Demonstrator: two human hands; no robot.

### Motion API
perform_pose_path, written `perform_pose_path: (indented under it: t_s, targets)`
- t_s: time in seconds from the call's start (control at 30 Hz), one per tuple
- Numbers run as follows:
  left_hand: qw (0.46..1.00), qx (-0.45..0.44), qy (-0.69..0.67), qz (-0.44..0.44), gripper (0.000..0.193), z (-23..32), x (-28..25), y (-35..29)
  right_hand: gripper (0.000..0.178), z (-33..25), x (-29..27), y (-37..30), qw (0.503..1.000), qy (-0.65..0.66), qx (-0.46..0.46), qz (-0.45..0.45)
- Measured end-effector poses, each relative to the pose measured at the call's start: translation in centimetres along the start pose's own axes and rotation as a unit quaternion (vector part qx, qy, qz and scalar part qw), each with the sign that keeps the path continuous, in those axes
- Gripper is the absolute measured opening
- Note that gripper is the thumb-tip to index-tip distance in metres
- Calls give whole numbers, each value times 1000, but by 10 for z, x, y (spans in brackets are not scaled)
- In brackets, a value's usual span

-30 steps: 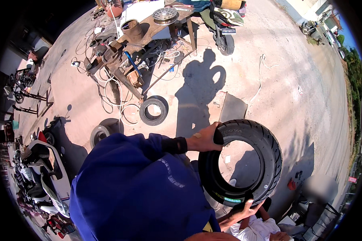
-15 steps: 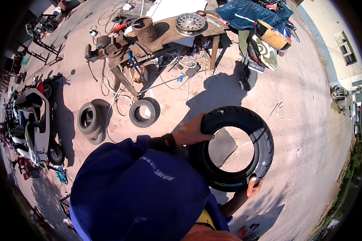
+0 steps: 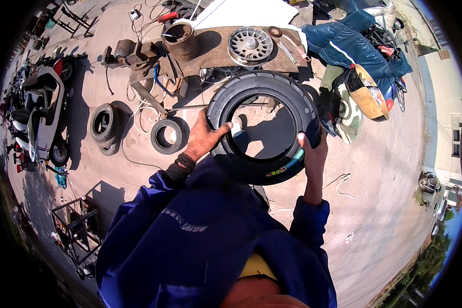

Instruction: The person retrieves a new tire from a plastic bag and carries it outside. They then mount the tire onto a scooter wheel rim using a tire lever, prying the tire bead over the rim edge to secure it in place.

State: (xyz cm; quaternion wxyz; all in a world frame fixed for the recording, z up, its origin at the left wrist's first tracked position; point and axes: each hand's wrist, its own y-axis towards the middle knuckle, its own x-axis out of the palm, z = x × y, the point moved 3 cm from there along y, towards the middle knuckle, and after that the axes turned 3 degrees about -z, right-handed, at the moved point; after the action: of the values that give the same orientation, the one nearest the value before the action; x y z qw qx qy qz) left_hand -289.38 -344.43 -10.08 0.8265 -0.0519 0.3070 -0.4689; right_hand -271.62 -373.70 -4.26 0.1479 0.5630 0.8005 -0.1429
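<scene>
A black scooter tyre (image 3: 222, 102) is held up in front of me, its open middle showing the ground and my shadow. My left hand (image 3: 206, 136) grips its left side, thumb over the inner rim and fingers behind the tread. On the right side, my right hand (image 3: 313, 148) holds it with the thumb on the sidewall near coloured marks. Just beyond the tyre's far edge stands a workbench (image 3: 210, 56) with a silver wheel rim (image 3: 250, 46) lying flat on it.
A rusty can (image 3: 180, 43) and a vise (image 3: 131, 54) are on the bench. Two worn tyres, one upright-looking (image 3: 103, 126) and one flat (image 3: 168, 136), lie left. A blue jacket (image 3: 344, 41) and a yellow container (image 3: 367, 92) are at right; a scooter (image 3: 49, 108) stands far left.
The tyre has moved from low right up and leftward, closer to the bench. Both my hands have kept hold of it, and my body has turned upright behind it.
</scene>
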Motion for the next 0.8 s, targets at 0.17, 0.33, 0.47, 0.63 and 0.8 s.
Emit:
perform_pose_path:
  t_s: [0.17,0.33,0.47,0.63,0.8]
  targets:
    - [996,-6,-46,79,112,12,1,112,69,-7,53,147,995,68,-15,-77]
    - [988,-45,21,147,106,31,-9,224,86,7,92,283,993,11,-12,-120]
    - [981,-113,29,157,111,41,-28,277,94,14,136,353,989,-32,5,-142]
    - [972,-145,42,182,115,42,-37,339,92,27,178,432,979,-51,-11,-198]
    - [967,-175,24,183,113,25,-15,364,90,39,199,461,972,-108,-30,-209]
